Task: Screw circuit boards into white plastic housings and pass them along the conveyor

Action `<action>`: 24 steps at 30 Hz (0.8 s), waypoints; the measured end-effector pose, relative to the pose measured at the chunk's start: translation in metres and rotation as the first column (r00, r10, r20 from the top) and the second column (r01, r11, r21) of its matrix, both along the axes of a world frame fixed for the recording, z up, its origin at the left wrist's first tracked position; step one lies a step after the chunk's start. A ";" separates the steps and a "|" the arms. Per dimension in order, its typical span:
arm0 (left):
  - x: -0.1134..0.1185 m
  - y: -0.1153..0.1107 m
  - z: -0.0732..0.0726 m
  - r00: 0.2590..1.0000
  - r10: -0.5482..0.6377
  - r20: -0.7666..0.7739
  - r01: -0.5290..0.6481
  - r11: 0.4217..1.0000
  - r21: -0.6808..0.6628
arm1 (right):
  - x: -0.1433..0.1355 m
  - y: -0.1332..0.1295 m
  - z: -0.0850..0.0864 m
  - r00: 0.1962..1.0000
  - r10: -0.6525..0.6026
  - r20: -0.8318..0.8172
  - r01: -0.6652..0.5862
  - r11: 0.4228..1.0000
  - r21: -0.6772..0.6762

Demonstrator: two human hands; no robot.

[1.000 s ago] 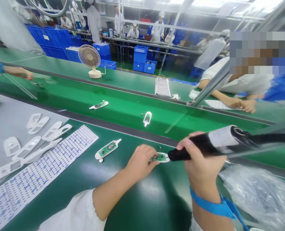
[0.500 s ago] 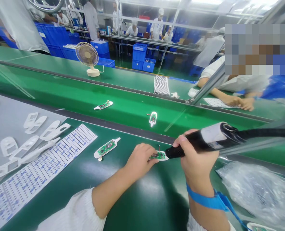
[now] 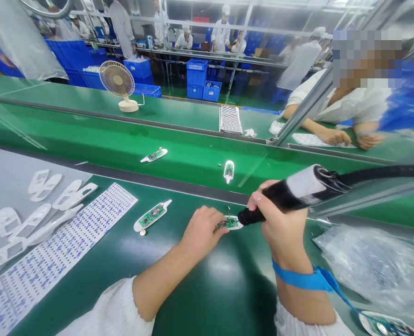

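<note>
My right hand is wrapped round a black electric screwdriver, tilted with its tip down to the left. That tip meets a green circuit board in a white plastic housing. My left hand grips the same housing by its left end, fingers and thumb closed on it; that end is hidden under them. A thin red wire stands up from the board. To the left on the green bench lies another white housing with a circuit board, a small round part beside it.
Two more board housings lie on the green conveyor belt. White shells and a sticker sheet are at left, a clear plastic bag at right. Opposite sits a co-worker; a fan stands beyond the belt.
The two housings on the belt have shifted slightly to the right. Both my hands keep their grips, with the screwdriver still at the board. The view has tilted a little.
</note>
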State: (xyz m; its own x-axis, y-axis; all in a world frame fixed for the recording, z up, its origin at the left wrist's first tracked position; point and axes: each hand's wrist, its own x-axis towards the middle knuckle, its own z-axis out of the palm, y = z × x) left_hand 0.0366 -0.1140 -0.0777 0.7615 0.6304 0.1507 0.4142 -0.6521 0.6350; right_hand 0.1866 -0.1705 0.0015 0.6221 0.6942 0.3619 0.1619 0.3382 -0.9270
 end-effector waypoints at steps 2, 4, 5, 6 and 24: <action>0.000 0.000 0.000 1.000 -0.003 0.000 0.003 1.000 0.005 | 0.003 -0.001 -0.002 0.999 0.033 -0.006 -0.033 0.999 0.010; 0.000 0.000 0.000 1.000 -0.006 -0.001 0.006 1.000 0.008 | 0.007 -0.001 -0.004 0.998 0.062 -0.002 -0.062 0.998 0.030; 0.000 0.000 0.000 1.000 -0.008 -0.002 0.008 1.000 0.008 | 0.008 -0.001 -0.004 0.997 0.073 0.001 -0.073 0.997 0.039; 0.000 0.000 0.000 1.000 -0.008 -0.002 0.008 1.000 0.009 | 0.009 -0.001 -0.004 0.997 0.082 0.003 -0.082 0.996 0.043; -0.001 0.001 -0.003 1.000 -0.019 0.000 0.019 0.997 0.076 | 0.013 0.000 -0.008 0.983 0.183 -0.029 -0.182 0.982 0.048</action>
State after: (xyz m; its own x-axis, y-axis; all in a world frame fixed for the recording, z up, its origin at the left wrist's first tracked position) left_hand 0.0359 -0.1133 -0.0809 0.7729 0.6026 0.1985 0.4007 -0.7062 0.5837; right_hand 0.1992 -0.1708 -0.0065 0.4989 0.7805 0.3768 0.0628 0.4011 -0.9139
